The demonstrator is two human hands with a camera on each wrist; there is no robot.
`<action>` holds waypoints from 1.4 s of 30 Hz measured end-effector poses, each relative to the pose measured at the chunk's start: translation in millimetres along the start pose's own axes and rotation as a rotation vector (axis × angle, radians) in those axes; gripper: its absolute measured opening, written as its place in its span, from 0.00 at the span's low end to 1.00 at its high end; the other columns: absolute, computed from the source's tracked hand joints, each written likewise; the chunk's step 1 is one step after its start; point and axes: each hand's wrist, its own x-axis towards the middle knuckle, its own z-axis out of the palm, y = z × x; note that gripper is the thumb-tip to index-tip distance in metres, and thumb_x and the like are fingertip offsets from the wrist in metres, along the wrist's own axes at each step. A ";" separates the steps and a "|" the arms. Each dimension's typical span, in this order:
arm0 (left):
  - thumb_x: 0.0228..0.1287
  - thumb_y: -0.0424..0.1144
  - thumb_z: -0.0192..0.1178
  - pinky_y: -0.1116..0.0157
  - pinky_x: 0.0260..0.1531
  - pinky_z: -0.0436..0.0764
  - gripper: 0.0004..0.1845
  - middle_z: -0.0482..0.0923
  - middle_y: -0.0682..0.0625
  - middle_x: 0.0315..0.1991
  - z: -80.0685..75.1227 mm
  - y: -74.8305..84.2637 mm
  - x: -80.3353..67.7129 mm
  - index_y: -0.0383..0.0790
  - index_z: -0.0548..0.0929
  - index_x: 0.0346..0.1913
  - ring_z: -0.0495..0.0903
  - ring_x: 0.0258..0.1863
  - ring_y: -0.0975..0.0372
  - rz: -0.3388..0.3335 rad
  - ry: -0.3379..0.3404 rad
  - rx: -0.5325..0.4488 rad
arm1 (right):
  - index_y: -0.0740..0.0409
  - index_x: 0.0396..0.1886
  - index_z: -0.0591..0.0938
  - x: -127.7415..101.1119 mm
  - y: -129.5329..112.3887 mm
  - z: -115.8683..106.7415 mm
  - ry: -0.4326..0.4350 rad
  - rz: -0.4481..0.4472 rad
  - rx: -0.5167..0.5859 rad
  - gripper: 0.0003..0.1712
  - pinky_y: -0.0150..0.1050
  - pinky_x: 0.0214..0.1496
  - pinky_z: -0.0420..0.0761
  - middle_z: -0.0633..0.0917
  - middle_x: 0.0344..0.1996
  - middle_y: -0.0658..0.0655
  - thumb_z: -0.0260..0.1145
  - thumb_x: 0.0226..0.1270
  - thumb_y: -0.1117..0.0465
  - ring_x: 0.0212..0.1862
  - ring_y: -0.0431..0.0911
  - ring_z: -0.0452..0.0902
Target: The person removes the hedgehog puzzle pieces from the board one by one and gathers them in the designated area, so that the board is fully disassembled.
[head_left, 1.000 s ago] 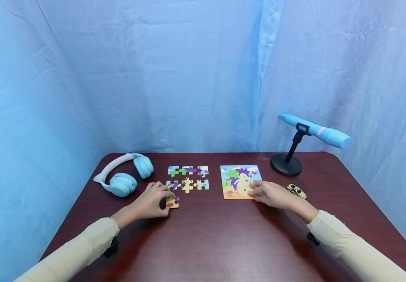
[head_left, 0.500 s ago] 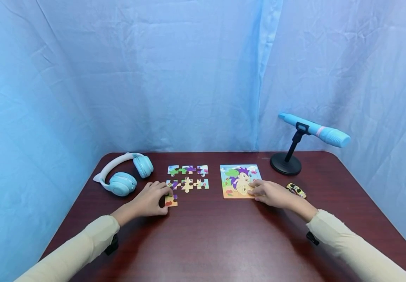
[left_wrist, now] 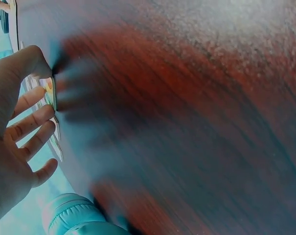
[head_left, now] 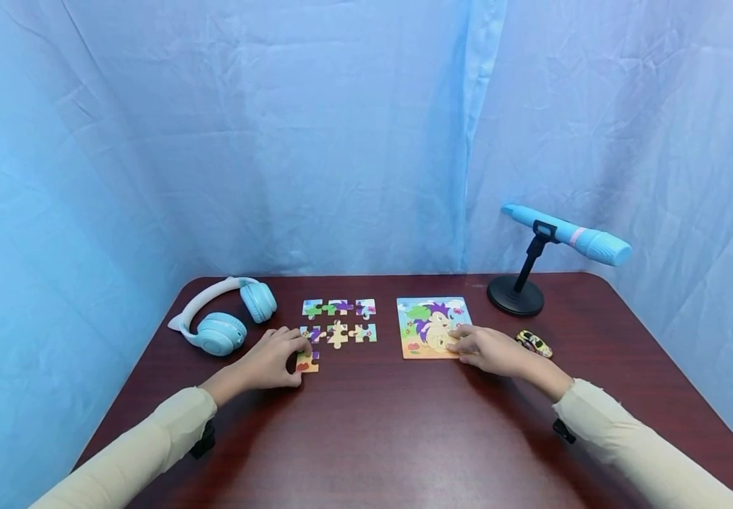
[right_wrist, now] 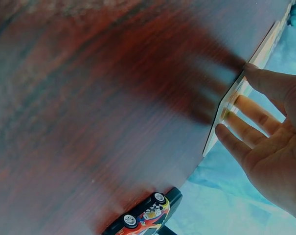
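Note:
In the head view my left hand (head_left: 275, 360) pinches a corner puzzle piece (head_left: 307, 363) with orange and purple print between thumb and fingertips, low on the table. Just beyond it lie more puzzle pieces (head_left: 338, 334) in two rows, slightly apart. My right hand (head_left: 490, 350) rests on the lower right part of a square puzzle board (head_left: 412, 332) showing a purple-haired hedgehog. Seen from the right wrist, the thumb touches the front edge of that board, while the fingers lie fairly straight on it. Fingers partly cover both the pinched piece and the board's corner.
Light blue cat-ear headphones (head_left: 221, 332) lie left of the pieces. A blue microphone (head_left: 576, 233) sits on a black stand (head_left: 516, 295) at the back right. Beside my right wrist is a small yellow toy car (head_left: 534, 343). Blue curtains (head_left: 341, 141) hang behind the table.
My left hand has slid the pinched corner piece slightly to the left and away from me. My right hand stays at the board, which has not visibly moved.

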 end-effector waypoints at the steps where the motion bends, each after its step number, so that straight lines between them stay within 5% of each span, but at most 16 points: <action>1: 0.51 0.42 0.72 0.53 0.47 0.71 0.15 0.79 0.53 0.43 -0.3 -0.4 0.5 0.48 0.83 0.44 0.67 0.38 0.63 -0.002 -0.005 0.000 | 0.57 0.57 0.87 -0.1 0.0 0.1 0.000 0.001 0.000 0.18 0.60 0.64 0.76 0.81 0.64 0.65 0.68 0.69 0.65 0.66 0.61 0.76; 29: 0.50 0.41 0.72 0.52 0.48 0.72 0.17 0.79 0.52 0.42 -4.2 -0.3 3.5 0.47 0.84 0.45 0.68 0.40 0.63 0.026 -0.003 -0.028 | 0.57 0.57 0.87 -0.5 3.1 2.0 0.009 -0.010 -0.004 0.18 0.60 0.64 0.76 0.81 0.64 0.65 0.69 0.69 0.65 0.66 0.61 0.77; 37: 0.53 0.39 0.71 0.49 0.49 0.73 0.18 0.81 0.49 0.43 -8.2 25.7 35.4 0.44 0.86 0.49 0.73 0.40 0.60 0.113 0.079 -0.019 | 0.60 0.54 0.88 -2.6 3.5 2.5 0.040 -0.019 0.008 0.16 0.59 0.64 0.76 0.82 0.62 0.65 0.69 0.68 0.66 0.64 0.61 0.78; 42: 0.58 0.41 0.70 0.50 0.51 0.74 0.20 0.82 0.48 0.48 -0.2 53.4 67.4 0.44 0.85 0.54 0.74 0.43 0.59 0.149 0.031 -0.049 | 0.60 0.54 0.88 -2.0 2.3 4.4 0.046 -0.030 0.002 0.16 0.58 0.63 0.77 0.83 0.62 0.64 0.69 0.68 0.65 0.64 0.60 0.79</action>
